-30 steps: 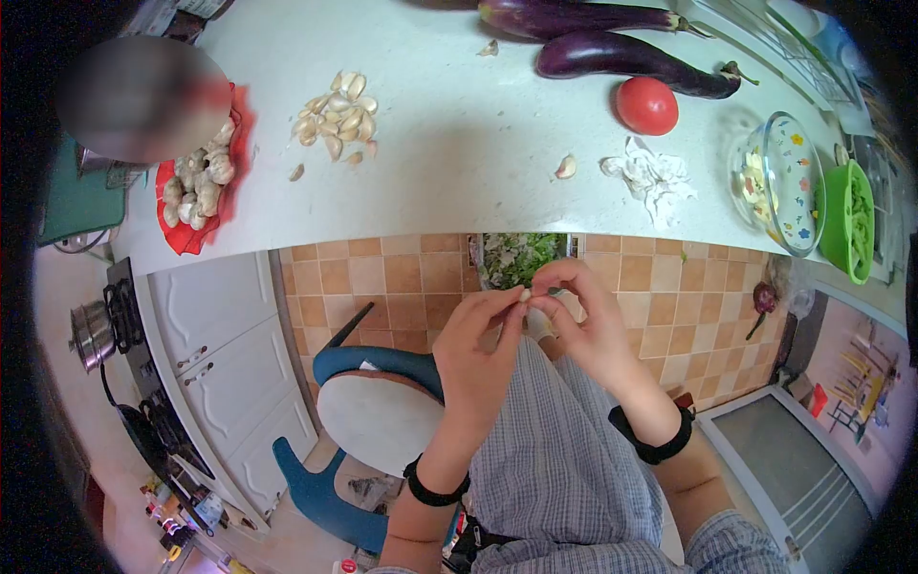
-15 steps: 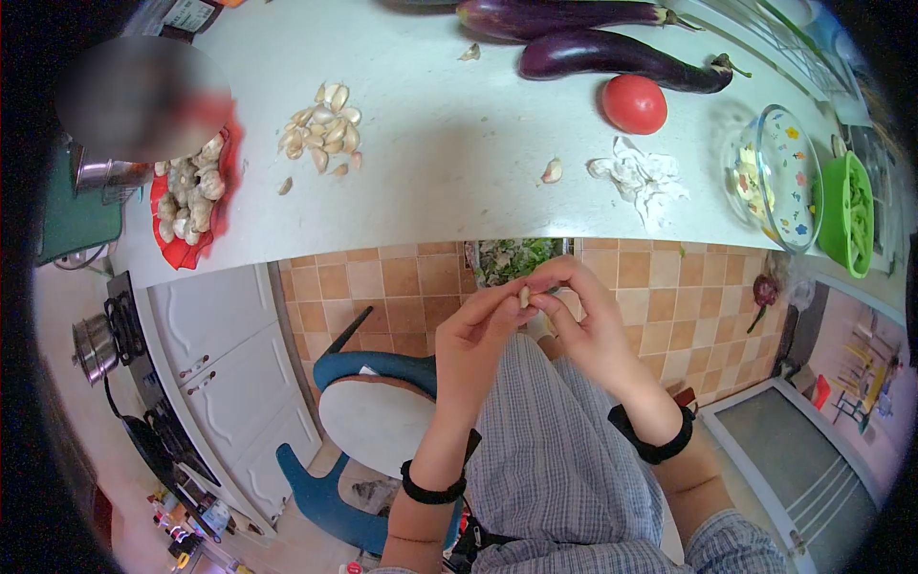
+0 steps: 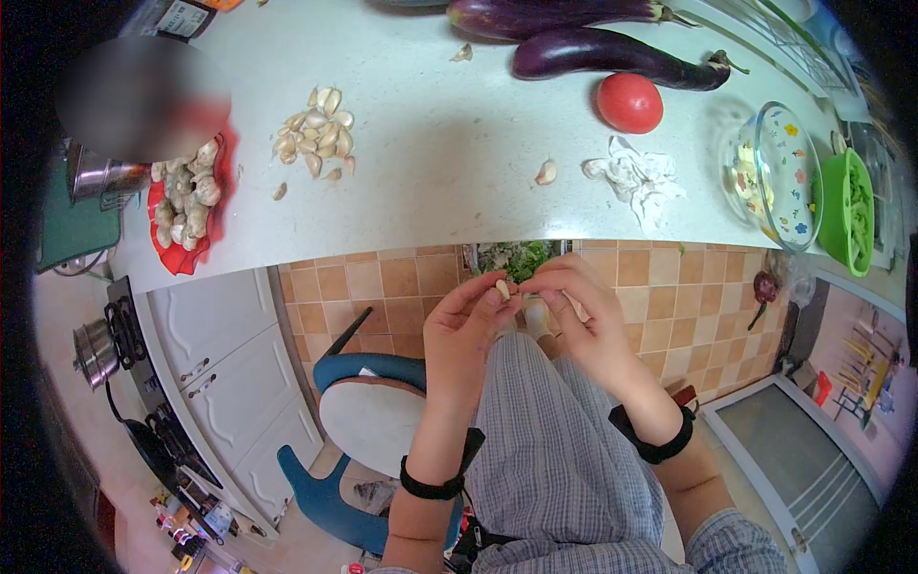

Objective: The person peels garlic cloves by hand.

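A garlic clove point(image 3: 503, 289) is pinched between the thumb and fingers of my left hand point(image 3: 457, 330), just beyond the counter's front edge. Close beside it, my right hand point(image 3: 591, 335) has its thumb and fingertips pressed together; whatever is between them is too small to make out. On the white counter lies a pile of garlic cloves point(image 3: 316, 134). One single clove point(image 3: 546, 172) rests nearer my hands, left of a crumpled white heap point(image 3: 636, 182) that could be tissue or skins. The glass bowl point(image 3: 792, 187) at the right contains pale pieces.
Two eggplants point(image 3: 612, 57) and a tomato point(image 3: 629, 103) are at the back. A green basket point(image 3: 841, 210) stands far right. Ginger and garlic bulbs point(image 3: 191, 196) fill a red dish point(image 3: 177, 260) at left. Below my hands sits a bin of leaves point(image 3: 524, 256); a stool point(image 3: 373, 426) stands lower left.
My hands have drawn slightly apart. The clove has moved a little left and up with my left hand, while my right fingertips have come off it.
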`<state>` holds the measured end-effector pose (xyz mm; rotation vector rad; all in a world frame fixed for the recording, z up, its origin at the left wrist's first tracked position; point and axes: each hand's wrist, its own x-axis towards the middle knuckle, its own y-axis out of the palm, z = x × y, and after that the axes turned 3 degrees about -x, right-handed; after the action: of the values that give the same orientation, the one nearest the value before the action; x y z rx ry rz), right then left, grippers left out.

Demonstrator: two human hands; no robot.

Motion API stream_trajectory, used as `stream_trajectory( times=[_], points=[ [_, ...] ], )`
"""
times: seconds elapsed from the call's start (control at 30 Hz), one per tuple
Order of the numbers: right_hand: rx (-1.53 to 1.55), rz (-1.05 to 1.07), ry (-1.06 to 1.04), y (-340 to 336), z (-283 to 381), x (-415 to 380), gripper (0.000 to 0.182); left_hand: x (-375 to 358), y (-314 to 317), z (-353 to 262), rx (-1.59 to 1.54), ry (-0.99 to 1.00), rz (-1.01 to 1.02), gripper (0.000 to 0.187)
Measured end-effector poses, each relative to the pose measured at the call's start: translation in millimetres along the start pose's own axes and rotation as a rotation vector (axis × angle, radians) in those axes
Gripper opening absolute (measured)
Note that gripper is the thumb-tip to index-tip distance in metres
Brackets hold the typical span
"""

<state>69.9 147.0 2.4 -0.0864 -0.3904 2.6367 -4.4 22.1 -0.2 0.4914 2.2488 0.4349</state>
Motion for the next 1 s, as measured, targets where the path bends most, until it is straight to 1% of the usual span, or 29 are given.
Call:
stream_trajectory(
  times=[0.07, 0.13, 0.2, 0.37, 0.43, 0.5, 0.57, 0.7, 0.77, 0.83, 0.87, 0.93, 0.97, 1.0],
  points=[
    [-0.025, -0.024, 0.011, 1, 3, 1, 0.013, 0, 0, 1, -0.006, -0.007, 0.015, 0.022],
    [-0.051, -0.05, 0.022, 2, 4, 1, 0.012, 0, 2, 4, 0.024, 0.026, 0.027, 0.021],
    [0.004, -0.032, 0.117, 4, 3, 1, 0.011, 1, 3, 7, 0.045, 0.025, 0.05, 0.021],
    [-0.016, -0.029, 0.092, 2, -3, -1, 0.011, 1, 1, 10, 0.159, 0.035, 0.059, 0.021],
    [-0.028, -0.032, 0.079, 2, -3, -2, 0.01, 1, 3, 8, 0.272, 0.106, 0.083, 0.022],
    [0.011, -0.031, 0.116, 3, -1, -2, 0.009, 1, 2, 10, 0.278, 0.095, 0.073, 0.022],
    [-0.013, -0.02, 0.116, 2, 0, -2, 0.008, 0, 2, 12, 0.285, 0.084, 0.063, 0.022],
    [-0.009, -0.019, 0.147, 3, -3, -3, 0.007, 0, 4, 13, 0.284, 0.117, 0.05, 0.022],
    [-0.005, -0.027, 0.128, 3, -4, -3, 0.008, -1, 5, 12, 0.269, 0.123, 0.046, 0.022],
    [-0.002, -0.036, 0.109, 2, -4, -3, 0.008, -2, 5, 10, 0.428, 0.196, 0.054, 0.022],
    [-0.015, -0.035, 0.11, 2, -3, -3, 0.008, -2, 6, 11, 0.428, 0.196, 0.054, 0.022],
    [-0.028, -0.035, 0.111, 2, -3, -4, 0.009, -3, 8, 13, 0.694, 0.44, 0.057, 0.025],
    [-0.021, -0.038, 0.127, 2, -3, -4, 0.009, -4, 8, 13, 0.694, 0.44, 0.056, 0.025],
    [-0.014, -0.041, 0.143, 2, -3, -4, 0.009, -5, 8, 12, 0.81, 0.483, 0.058, 0.026]
  ],
)
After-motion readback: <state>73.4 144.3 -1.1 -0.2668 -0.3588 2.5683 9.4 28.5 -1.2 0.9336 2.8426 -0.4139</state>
